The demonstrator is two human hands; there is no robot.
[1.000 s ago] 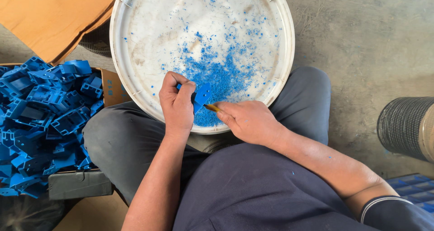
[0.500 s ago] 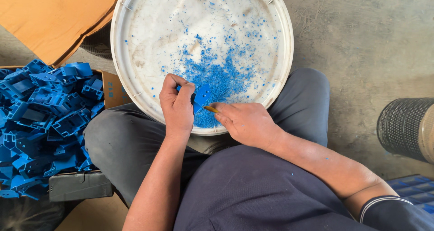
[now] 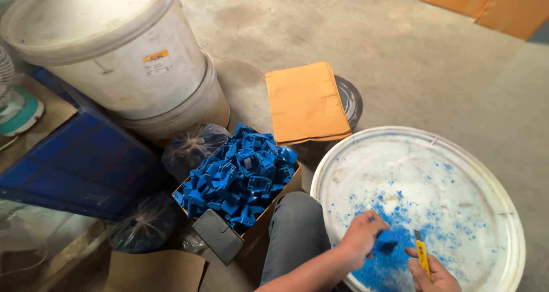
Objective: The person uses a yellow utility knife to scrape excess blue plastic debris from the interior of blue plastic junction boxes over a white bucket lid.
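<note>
Left hand grips blue part, right hand closed on knife; trim away from fingers, over lid.

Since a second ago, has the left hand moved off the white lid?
No. The left hand still holds the small blue part over the blue shavings on the white lid; only the head camera swung.
</note>
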